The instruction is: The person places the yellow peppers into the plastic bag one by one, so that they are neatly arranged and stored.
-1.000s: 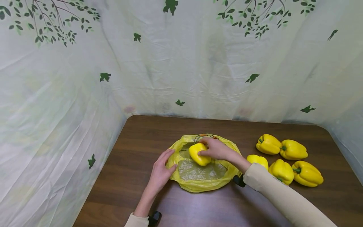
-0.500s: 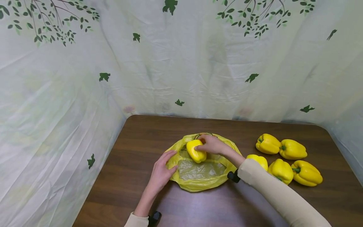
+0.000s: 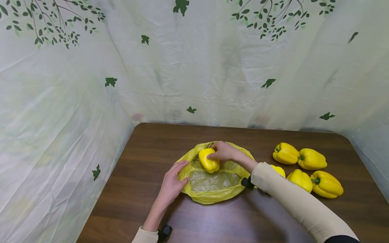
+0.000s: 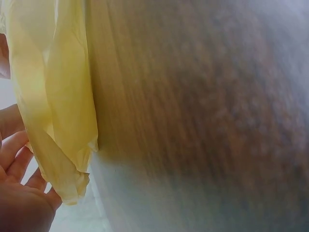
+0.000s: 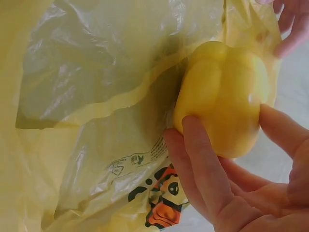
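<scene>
A yellow plastic bag (image 3: 209, 199) lies spread on the table with its mouth facing up. Over the back left part of that mouth, my right hand (image 3: 226, 152) grips a yellow bell pepper (image 3: 208, 161) between thumb and fingers. The right wrist view shows the pepper (image 5: 222, 96) close up, with printed marks on the bag below it. My left hand (image 3: 173, 180) rests against the bag's left rim, fingers and thumb spread apart. In the left wrist view, its fingers (image 4: 19, 164) touch the bag's side (image 4: 63, 96).
Several more yellow bell peppers lie to the right: a pair (image 3: 299, 157) farther back, and others (image 3: 326, 184) nearer, one partly hidden by the right sleeve (image 3: 291, 195). The brown wooden table (image 3: 164, 138) ends at a white leaf-print curtain (image 3: 212, 74).
My right hand has shifted slightly left and back over the bag, carrying the bell pepper along. The left hand stays in nearly the same place on the rim.
</scene>
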A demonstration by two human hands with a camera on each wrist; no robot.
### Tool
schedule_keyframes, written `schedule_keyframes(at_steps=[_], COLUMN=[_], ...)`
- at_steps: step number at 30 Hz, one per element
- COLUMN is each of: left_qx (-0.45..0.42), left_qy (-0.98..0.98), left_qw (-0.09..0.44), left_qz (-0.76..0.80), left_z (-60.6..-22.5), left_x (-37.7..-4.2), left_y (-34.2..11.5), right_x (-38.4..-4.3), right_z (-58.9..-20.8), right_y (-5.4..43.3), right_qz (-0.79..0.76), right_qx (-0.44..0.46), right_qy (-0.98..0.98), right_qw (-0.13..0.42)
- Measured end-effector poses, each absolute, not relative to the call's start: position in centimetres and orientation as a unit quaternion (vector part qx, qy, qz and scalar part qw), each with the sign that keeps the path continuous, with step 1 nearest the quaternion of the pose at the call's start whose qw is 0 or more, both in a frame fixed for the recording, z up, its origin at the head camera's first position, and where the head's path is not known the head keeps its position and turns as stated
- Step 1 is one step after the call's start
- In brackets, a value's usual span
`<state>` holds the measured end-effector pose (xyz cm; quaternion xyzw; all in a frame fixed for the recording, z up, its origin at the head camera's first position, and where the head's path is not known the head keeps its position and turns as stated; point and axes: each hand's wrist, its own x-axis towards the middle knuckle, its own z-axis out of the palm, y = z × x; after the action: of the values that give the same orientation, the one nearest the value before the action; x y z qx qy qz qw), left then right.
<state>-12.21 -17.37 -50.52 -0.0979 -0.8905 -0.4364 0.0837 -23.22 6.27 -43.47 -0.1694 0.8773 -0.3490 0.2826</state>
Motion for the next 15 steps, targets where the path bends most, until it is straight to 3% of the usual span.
schedule_keyframes(at_steps=[10, 15], left_qx=[-0.102, -0.099], left_qy=[-0.89, -0.889], left_qw=[0.078, 0.073], left_qz=[-0.438, -0.441], left_z=[-50.66, -50.48], left_x=[-12.18, -12.11], left_y=[-17.57, -17.62], right_x=[-23.14, -23.05], right_z=[-43.8, -44.17], right_y=[5.81, 5.85], right_qz=[-0.358, -0.411], right_qx=[-0.151, -0.116], right_qy=[0.884, 0.86], right_qw=[0.261, 0.28])
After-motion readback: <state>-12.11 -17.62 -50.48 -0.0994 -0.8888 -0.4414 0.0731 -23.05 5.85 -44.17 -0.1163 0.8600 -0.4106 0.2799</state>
